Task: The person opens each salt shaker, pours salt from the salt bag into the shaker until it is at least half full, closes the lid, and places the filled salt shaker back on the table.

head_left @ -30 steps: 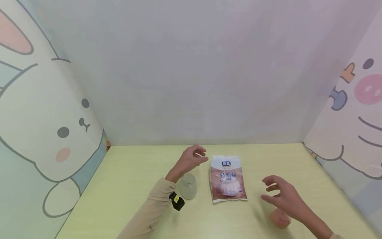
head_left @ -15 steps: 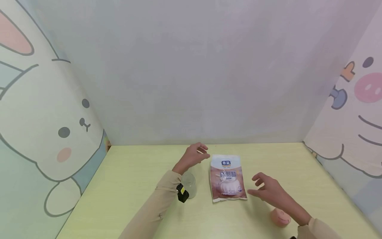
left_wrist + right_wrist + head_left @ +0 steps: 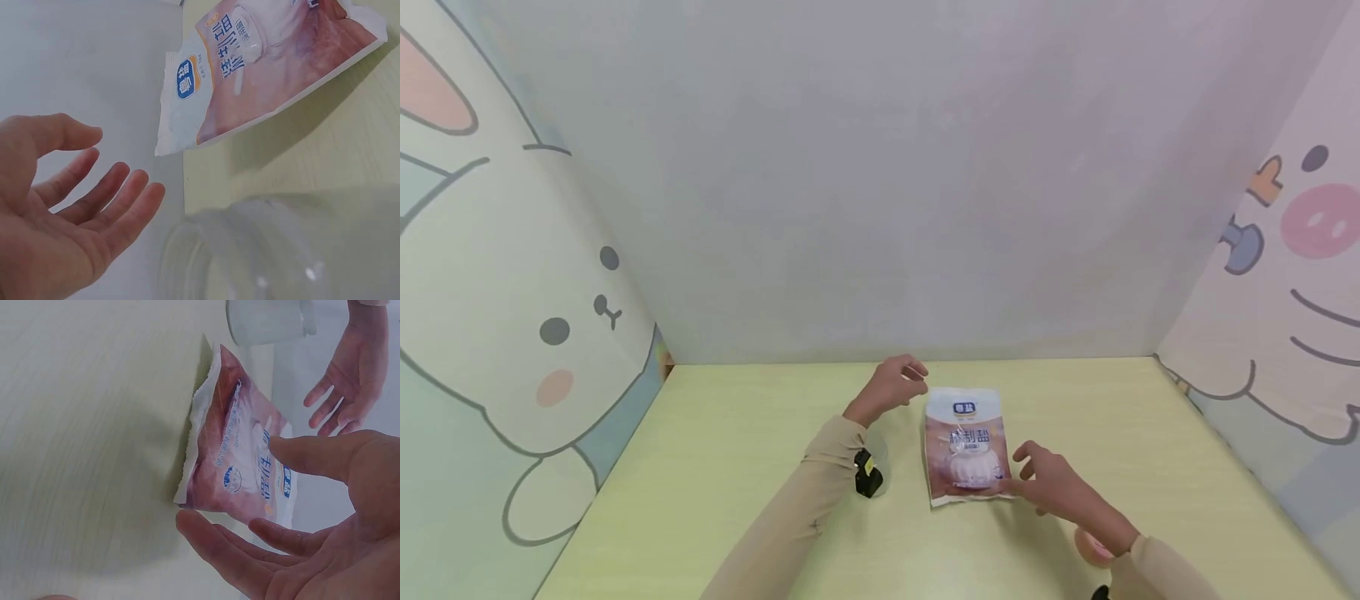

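A salt packet (image 3: 966, 446), white at the top and reddish-brown below, lies flat on the table. Its upper left corner is nearest to my left hand (image 3: 889, 388), which hovers with loosely bent fingers and holds nothing. My right hand (image 3: 1054, 483) is at the packet's lower right corner, thumb over its edge in the head view. In the right wrist view its fingers (image 3: 231, 550) are spread beside the packet, not closed on it; whether they touch it I cannot tell. A clear glass jar (image 3: 250, 256) stands under my left wrist, partly hidden by the sleeve in the head view.
A round pinkish thing (image 3: 1092, 548) sits under my right forearm, partly covered. The pale yellow table (image 3: 715, 467) ends at a plain grey wall (image 3: 880, 208) behind. Side walls carry cartoon animal prints.
My right hand has moved left from above the round pinkish thing to the salt packet's lower right corner. The left hand has shifted slightly right, its forearm now covering more of the jar.
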`<action>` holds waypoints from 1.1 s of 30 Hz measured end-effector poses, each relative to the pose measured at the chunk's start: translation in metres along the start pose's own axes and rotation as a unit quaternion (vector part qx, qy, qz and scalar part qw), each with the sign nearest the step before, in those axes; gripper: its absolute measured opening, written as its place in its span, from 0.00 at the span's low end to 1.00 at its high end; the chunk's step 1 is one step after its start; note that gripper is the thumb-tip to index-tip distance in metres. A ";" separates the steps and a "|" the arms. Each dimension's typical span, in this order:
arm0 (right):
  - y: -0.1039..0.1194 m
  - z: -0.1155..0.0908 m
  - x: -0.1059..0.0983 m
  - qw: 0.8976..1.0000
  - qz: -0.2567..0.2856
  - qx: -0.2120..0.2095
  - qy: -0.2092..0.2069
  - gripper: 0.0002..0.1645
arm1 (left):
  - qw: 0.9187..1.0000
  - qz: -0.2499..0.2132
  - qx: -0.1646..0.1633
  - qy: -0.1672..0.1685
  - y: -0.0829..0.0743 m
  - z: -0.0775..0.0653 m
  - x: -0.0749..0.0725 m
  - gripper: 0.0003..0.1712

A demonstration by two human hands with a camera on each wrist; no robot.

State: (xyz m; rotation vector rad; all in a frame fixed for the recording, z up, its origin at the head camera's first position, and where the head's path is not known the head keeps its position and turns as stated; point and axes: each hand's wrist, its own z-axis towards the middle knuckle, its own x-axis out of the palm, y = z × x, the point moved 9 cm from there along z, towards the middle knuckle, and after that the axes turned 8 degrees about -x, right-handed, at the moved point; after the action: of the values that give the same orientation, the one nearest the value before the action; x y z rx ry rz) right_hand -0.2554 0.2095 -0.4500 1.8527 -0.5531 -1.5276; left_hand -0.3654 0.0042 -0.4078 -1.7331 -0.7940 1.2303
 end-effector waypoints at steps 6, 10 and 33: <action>-0.005 0.000 0.007 1.000 0.004 0.006 0.008 0.30 | 0.999 0.031 0.006 0.011 -0.007 0.007 0.010 0.12; -0.009 0.002 0.012 1.000 0.020 0.009 0.009 0.29 | 0.998 0.065 0.007 0.012 -0.009 0.011 0.017 0.15; -0.019 0.018 0.025 0.999 -0.041 0.006 -0.019 0.17 | 0.985 0.159 -0.008 0.071 0.000 0.020 0.032 0.19</action>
State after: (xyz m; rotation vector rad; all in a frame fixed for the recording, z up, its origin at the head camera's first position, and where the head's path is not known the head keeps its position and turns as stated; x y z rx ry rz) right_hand -0.2691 0.2009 -0.4823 1.8784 -0.5102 -1.6197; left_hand -0.3738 0.0370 -0.4247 -1.9912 -0.4550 1.2908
